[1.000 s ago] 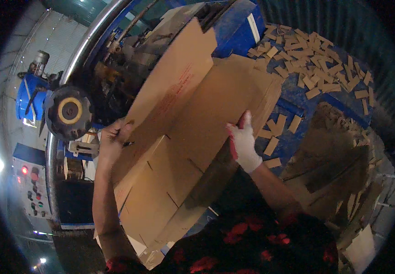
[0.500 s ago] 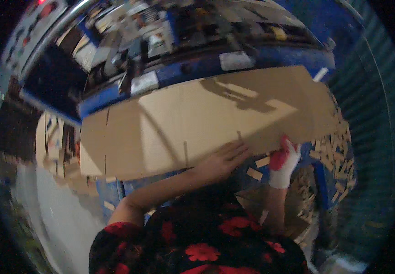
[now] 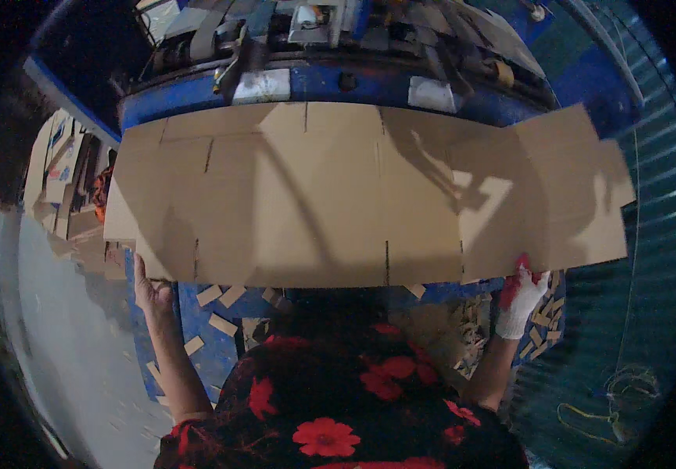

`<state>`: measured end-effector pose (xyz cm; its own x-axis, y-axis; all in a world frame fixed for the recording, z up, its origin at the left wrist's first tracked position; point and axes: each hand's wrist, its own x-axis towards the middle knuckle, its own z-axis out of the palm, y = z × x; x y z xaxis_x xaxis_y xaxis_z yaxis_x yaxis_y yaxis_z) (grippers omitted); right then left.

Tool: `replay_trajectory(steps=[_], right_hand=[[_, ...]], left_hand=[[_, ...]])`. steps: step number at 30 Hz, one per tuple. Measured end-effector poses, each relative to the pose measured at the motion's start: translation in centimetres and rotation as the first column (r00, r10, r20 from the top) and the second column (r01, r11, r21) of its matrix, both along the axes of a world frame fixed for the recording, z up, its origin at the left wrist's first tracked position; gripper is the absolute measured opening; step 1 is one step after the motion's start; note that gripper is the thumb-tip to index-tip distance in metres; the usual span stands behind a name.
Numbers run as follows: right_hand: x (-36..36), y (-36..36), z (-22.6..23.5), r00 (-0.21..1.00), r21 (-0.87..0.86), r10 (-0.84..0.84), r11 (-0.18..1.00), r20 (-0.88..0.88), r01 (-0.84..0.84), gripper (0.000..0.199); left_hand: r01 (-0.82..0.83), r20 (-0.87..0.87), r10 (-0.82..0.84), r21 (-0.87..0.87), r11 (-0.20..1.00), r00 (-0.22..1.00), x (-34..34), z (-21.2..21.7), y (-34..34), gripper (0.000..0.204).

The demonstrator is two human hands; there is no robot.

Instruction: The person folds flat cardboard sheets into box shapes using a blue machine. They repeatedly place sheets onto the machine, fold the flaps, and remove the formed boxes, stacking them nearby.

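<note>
A long brown cardboard sheet (image 3: 322, 203) with dark slots cut into its edges stretches across the view in front of me. My bare left hand (image 3: 150, 285) grips its near edge at the left end, thumb on top and the other fingers curled below. Toward the right end, my right hand (image 3: 524, 293), in a white glove with red fingertips, pinches the same near edge. The fingers under the sheet are hidden. Shadows fall over parts of the cardboard.
A blue machine (image 3: 330, 84) with metal arms stands just beyond the sheet. Small cardboard offcuts (image 3: 224, 324) lie scattered on the blue surface below. More cardboard (image 3: 60, 180) is stacked at the left. A green corrugated wall (image 3: 666, 234) rises on the right, with a yellow cord near it.
My left hand has gone from lying on the middle of the sheet to gripping its left end. The sheet now sits straighter across the view, more slots showing. My right hand has shifted slightly right.
</note>
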<state>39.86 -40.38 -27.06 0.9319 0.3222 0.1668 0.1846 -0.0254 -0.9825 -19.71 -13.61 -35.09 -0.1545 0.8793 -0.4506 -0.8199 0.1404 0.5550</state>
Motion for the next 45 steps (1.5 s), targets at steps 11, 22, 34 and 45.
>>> replay_trajectory(steps=[11,22,34,45], right_hand=[[-10.8,8.6,-1.8,-0.053,-0.917,0.924,0.382,0.379,0.115,0.046],[-10.7,8.4,-3.5,0.06,-0.905,0.908,0.403,0.414,0.139,0.03],[-5.8,9.1,1.3,0.464,-0.689,0.884,0.37,0.054,-0.623,0.052],[-1.2,13.0,-3.0,0.266,-0.716,0.667,0.62,0.696,0.321,0.037]], left_hand=[[0.827,-0.788,0.505,-0.009,0.562,-0.352,12.0,3.5,-4.5,0.075],[0.729,-0.533,0.51,-0.379,0.57,-0.675,16.5,2.6,-6.5,0.06],[0.75,-0.481,0.576,-0.406,0.522,-0.661,15.7,2.4,-4.9,0.053],[0.768,-0.506,0.578,-0.401,0.5,-0.64,15.5,2.4,-4.8,0.052]])
